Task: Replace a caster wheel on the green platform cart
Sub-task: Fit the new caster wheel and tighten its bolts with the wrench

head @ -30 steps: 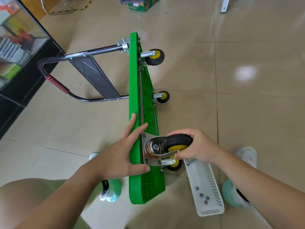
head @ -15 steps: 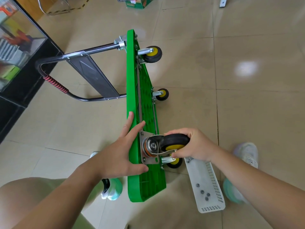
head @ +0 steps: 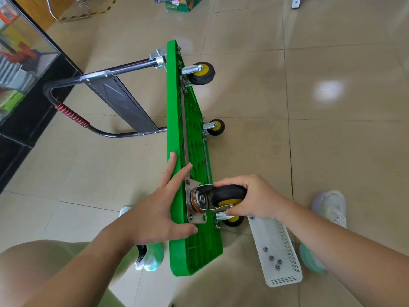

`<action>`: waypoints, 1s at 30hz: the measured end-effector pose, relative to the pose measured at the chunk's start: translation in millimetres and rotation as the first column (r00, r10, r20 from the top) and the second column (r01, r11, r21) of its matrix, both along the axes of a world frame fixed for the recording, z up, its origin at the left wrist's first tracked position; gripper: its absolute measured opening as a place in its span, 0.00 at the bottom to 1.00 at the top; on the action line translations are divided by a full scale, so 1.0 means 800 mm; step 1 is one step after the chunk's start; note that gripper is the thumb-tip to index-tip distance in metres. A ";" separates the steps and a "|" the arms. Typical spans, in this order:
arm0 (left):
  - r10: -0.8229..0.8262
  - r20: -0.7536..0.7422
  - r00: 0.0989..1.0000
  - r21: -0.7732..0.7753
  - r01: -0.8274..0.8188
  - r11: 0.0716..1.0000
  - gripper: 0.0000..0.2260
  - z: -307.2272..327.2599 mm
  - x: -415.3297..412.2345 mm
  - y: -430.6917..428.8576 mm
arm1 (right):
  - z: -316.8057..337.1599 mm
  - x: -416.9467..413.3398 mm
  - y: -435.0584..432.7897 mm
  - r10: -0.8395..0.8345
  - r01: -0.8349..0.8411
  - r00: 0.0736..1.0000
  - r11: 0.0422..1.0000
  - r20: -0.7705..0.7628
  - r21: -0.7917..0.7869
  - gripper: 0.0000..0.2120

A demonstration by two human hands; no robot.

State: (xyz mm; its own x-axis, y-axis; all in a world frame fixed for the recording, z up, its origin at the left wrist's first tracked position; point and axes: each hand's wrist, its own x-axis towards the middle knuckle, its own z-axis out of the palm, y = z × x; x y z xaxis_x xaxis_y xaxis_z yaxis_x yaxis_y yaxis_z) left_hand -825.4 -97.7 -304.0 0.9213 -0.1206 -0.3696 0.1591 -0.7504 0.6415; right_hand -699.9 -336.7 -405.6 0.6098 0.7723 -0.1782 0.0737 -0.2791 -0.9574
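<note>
Nearest, just below the right hand's knuckles, a white tray (head: 285, 281) holds loose nuts (head: 271, 258). The right hand (head: 254, 200) has fingers and thumb curled round the black caster wheel (head: 223, 193), whose metal plate (head: 195, 218) lies against the underside of the green platform cart (head: 194, 251), which is tipped on its edge. The left hand (head: 155, 209) is spread with straight fingers, fingertips over the cart's rim, thumb beside the plate's near corner. This looks like seating the new caster. Next comes aligning the plate's holes, then fetching nuts. Beyond the fingertips sit two fitted wheels (head: 202, 73) and the handle (head: 73, 116).
</note>
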 end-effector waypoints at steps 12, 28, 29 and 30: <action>0.024 0.027 0.999 -0.063 -0.023 0.998 0.57 -0.008 -0.004 0.003 | -0.023 -0.004 0.016 -0.005 0.005 1.000 1.000 0.030 0.006 0.36; 0.037 0.083 0.996 -0.088 -0.030 0.996 0.57 -0.012 -0.006 0.003 | -0.028 -0.001 0.019 0.017 -0.016 0.999 1.000 -0.030 0.013 0.34; 0.039 0.082 0.996 -0.089 -0.032 0.996 0.57 -0.011 -0.006 0.003 | -0.027 -0.001 0.020 0.021 -0.021 0.999 1.000 -0.037 0.008 0.34; 0.040 0.080 0.996 -0.089 -0.032 0.996 0.57 -0.011 -0.005 0.002 | -0.027 0.000 0.020 0.025 -0.025 0.999 1.000 -0.046 0.004 0.34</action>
